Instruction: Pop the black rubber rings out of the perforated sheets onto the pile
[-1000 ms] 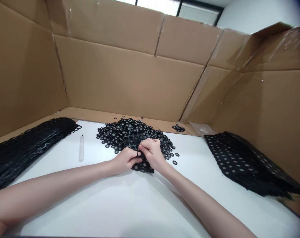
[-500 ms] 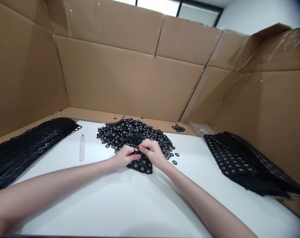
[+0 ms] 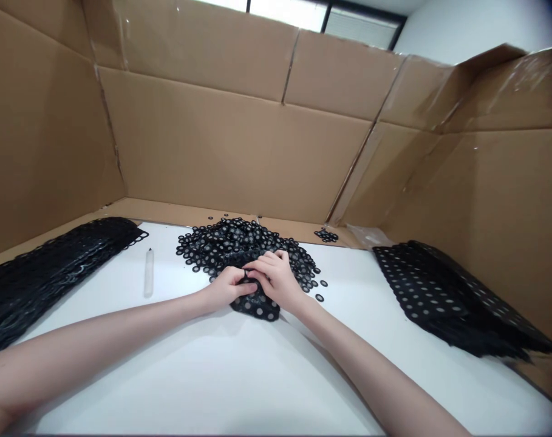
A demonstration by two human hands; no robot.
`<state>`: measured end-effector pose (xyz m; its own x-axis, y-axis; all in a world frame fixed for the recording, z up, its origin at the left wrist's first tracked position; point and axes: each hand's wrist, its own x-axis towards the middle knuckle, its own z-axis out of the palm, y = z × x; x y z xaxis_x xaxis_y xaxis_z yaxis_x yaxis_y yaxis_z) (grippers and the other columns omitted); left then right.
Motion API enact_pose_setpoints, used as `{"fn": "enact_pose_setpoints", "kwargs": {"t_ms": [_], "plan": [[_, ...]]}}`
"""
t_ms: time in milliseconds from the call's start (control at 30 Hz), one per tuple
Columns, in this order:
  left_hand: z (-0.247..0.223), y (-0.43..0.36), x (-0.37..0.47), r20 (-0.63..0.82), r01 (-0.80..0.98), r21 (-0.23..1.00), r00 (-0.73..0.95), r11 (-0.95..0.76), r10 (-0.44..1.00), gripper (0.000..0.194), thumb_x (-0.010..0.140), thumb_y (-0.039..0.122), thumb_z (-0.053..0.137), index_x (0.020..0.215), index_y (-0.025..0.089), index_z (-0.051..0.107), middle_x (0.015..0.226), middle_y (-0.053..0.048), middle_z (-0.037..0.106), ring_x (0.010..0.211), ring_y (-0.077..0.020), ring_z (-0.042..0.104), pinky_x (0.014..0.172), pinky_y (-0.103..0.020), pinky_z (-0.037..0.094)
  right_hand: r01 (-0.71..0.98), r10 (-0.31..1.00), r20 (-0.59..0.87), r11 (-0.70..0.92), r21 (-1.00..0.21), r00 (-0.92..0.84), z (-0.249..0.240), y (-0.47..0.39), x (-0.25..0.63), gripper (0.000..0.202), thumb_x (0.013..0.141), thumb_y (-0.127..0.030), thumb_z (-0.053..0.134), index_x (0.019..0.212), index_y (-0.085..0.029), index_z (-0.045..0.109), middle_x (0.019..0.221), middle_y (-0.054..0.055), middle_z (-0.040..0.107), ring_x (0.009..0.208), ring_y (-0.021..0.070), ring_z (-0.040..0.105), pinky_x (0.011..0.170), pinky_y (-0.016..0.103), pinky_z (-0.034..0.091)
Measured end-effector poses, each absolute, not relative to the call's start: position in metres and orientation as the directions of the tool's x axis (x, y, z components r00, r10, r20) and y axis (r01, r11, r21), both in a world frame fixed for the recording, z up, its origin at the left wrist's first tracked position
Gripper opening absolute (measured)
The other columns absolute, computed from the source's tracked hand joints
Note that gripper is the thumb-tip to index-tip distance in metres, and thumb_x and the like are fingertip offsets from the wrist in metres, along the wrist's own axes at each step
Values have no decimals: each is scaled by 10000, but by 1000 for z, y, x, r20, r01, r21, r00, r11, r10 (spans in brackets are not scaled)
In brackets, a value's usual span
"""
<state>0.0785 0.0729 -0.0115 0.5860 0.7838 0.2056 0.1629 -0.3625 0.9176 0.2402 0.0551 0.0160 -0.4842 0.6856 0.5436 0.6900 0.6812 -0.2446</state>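
A black sheet with pale round dots (image 3: 260, 308) is bunched between my hands, at the near side of a large pile of small black rings (image 3: 230, 233). My left hand (image 3: 225, 287) pinches the sheet's left part between thumb and fingers. From the right, my right hand (image 3: 276, 276) reaches over with its fingers bent on the sheet's upper edge, close to my left fingertips. My right fingertips partly hide the spot they touch, so a single ring there cannot be made out.
Black perforated strips (image 3: 66, 267) lie stacked at the left, beside a clear pen-like tool (image 3: 149, 273). Dotted black sheets (image 3: 439, 297) lie at the right. A small ring cluster (image 3: 326, 235) sits at the back. Cardboard walls (image 3: 230, 139) surround the white table (image 3: 203, 376).
My right hand has shifted slightly left, and its fingers now reach further over the sheet toward my left hand. My left hand keeps its pinch. The whole view has moved slightly.
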Motion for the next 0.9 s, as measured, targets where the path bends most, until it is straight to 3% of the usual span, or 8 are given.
{"fn": "enact_pose_setpoints", "kwargs": {"t_ms": [167,267,333,533,700,767,833,900], "plan": [[-12,70,76,187,57,955,644,-290,742,247,742,333,577,627,115,567,571,32,470,563,-94,396,535,-206,293,679,750,637,563,-471,-180,18,72,252,229,803,-154,468,651,-194,635,691,16,655,707,149,540,744,316,345],[-11,66,74,150,60,965,673,-255,724,185,727,301,606,720,118,637,648,16,576,615,-117,487,593,-214,354,559,766,623,451,-696,158,30,85,275,269,827,-241,420,641,-180,604,669,37,634,576,148,511,591,285,392],[-10,66,75,123,44,978,673,-206,729,196,714,308,630,750,117,654,686,1,617,639,-131,525,621,-224,380,557,735,635,434,-708,235,33,92,289,293,859,-293,382,741,-171,621,756,63,640,612,159,523,609,296,411],[-10,75,78,68,-196,980,488,34,870,295,634,366,723,724,106,617,655,-18,623,598,-126,553,608,-246,418,785,789,612,413,-463,-54,15,110,286,354,837,-196,393,1125,-220,597,1076,86,605,996,236,487,873,423,375],[-11,76,79,32,-296,949,444,113,895,327,600,356,758,727,98,601,676,-29,634,592,-127,569,593,-253,438,767,740,663,490,-413,-116,35,47,280,335,879,-231,378,1139,-212,589,1127,108,563,1051,247,469,914,452,360],[-12,77,79,22,-298,946,446,125,895,331,594,352,763,720,96,596,668,-30,631,583,-126,570,577,-248,437,703,805,486,561,-437,-340,36,-11,276,285,885,-256,405,1076,-269,617,1066,76,589,1014,229,511,877,412,403],[-13,77,79,16,-288,949,449,128,893,331,595,350,764,715,94,592,660,-30,627,572,-123,569,566,-244,438,669,792,118,576,-470,-599,24,-75,264,230,878,-290,456,1042,-328,612,1101,45,574,1021,206,526,839,368,442],[-13,77,79,21,-280,953,450,118,893,329,598,348,763,717,93,593,666,-31,628,576,-121,572,568,-244,442,682,769,-18,556,-475,-639,1,-130,247,203,868,-327,500,1048,-299,590,1129,47,563,997,177,544,811,329,480]]}}
